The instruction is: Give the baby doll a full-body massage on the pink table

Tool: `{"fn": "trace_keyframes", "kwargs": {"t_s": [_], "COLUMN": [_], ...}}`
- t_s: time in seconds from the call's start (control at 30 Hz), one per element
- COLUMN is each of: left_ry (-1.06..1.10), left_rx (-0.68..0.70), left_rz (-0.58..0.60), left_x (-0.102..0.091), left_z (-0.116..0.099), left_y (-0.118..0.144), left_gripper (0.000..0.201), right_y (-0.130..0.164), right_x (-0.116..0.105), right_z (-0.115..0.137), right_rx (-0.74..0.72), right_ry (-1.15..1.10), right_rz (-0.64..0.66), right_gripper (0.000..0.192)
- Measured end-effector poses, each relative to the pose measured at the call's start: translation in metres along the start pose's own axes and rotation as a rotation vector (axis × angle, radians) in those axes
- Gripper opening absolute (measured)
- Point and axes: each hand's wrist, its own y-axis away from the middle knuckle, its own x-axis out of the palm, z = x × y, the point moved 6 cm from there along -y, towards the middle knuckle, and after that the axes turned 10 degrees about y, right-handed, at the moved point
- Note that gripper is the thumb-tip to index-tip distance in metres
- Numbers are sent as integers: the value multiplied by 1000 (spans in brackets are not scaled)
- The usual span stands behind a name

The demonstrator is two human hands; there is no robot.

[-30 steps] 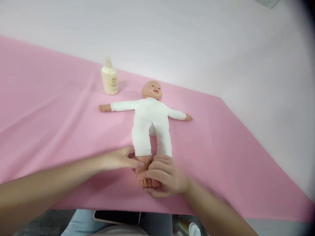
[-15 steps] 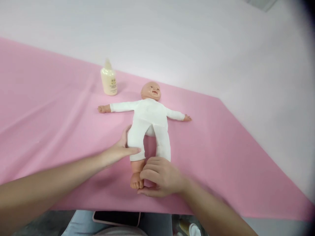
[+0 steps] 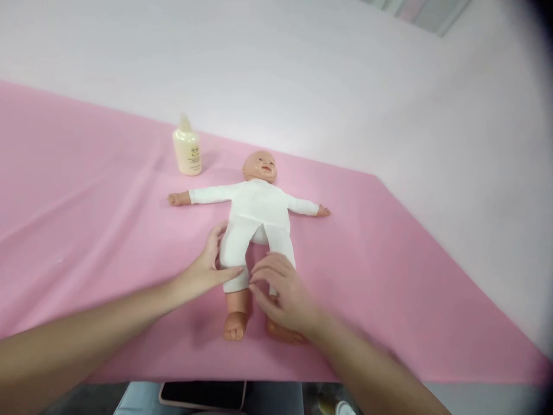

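Cupping doll [image 3: 254, 216] legs, both hands.

From my remote seat I saw a pink cloth [image 3: 86, 230] spread over the table, lightly creased toward its left side. A cream-coloured bottle [image 3: 187, 151] stood upright on it near the far edge, with a pale cap and a small printed label. Behind the cloth rose a plain white wall [image 3: 302, 75]. At the near edge a dark phone [image 3: 201, 393] in a pink case lay on a lap in blue jeans [image 3: 276, 397].
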Motion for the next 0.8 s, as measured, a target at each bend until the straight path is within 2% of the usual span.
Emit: {"fn": "trace_keyframes", "kwargs": {"t_s": [0.07, 0.13, 0.2, 0.27, 0.4, 0.57, 0.7, 0.8], "left_ry": [-42, -80, -135, -198, -336, -436, -479, -519], "left_rx": [31, 59, 92, 136, 184, 201, 219, 264], "left_rz": [-30, -51, -58, -50, 13, 48, 59, 82], "left_x": [-2, -4, -5, -4, 1, 5, 5, 6], "left_z": [-1, -1, -3, -6, -12, -17, -19, -21], "left_y": [1, 1, 1, 2, 3, 5, 6, 4], "left_gripper": [88, 85, 81, 78, 66, 45, 36, 27], "right_y": [0, 3, 5, 7, 8, 13, 15, 14], "right_x": [-5, -4, 0, 5, 10, 12, 12, 7], "right_z": [-12, -23, -30, -32, -32, -38, -40, -38], "right_rx": [190, 350, 445, 461, 441, 588, 631, 582], "right_ry": [8, 62, 122, 143, 81, -60, -133, -166], "right_rz": [-58, -29, 37, 100, 153, 187, 139, 48], "right_gripper": [8, 15, 25, 33, 34, 49, 59, 52]}}
